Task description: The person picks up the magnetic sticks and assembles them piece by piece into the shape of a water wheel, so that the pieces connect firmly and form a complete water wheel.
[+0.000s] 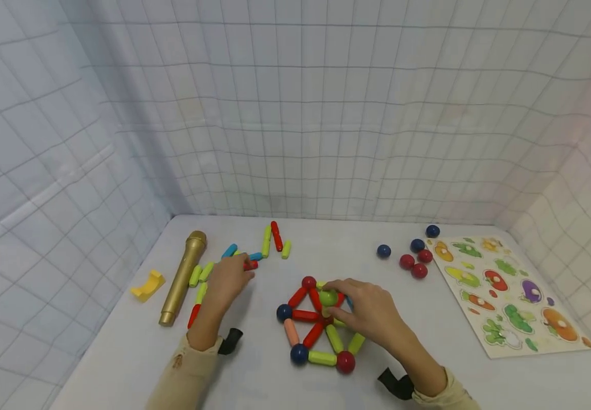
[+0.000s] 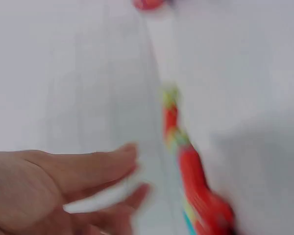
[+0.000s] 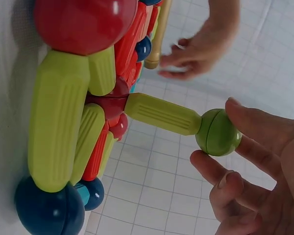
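- Right hand [image 1: 372, 310]: rests over the centre of the flat wheel of plastic magnetic rods and balls [image 1: 316, 326]; thumb and fingertips [image 3: 245, 122] pinch the small green plastic ball [image 3: 218, 132].
- Green ball: sits at the tip of a lime-green ribbed rod [image 3: 162, 113] that stands up from the wheel's red hub, as the right wrist view shows; in the head view it lies at 12 o'clock of the hub.
- Wheel: red, lime and pink spokes join dark blue and red rim balls; it lies on the white table [image 1: 254, 376] in front of the person.
- Left hand [image 1: 228, 280]: at 10 o'clock of the wheel, fingers loosely extended and parted, holding nothing, their tips beside a short red plastic rod [image 1: 251, 265] in the scatter of loose coloured rods [image 1: 270, 242]. The left wrist view is blurred.
- Gold toy microphone [image 1: 183, 277]: lies at 9 o'clock of the left hand; a yellow curved plastic piece [image 1: 148, 285] lies farther left.
- Loose dark blue and red balls [image 1: 412, 256]: at 2 o'clock of the wheel, near the wooden vegetable peg puzzle board [image 1: 511, 296].
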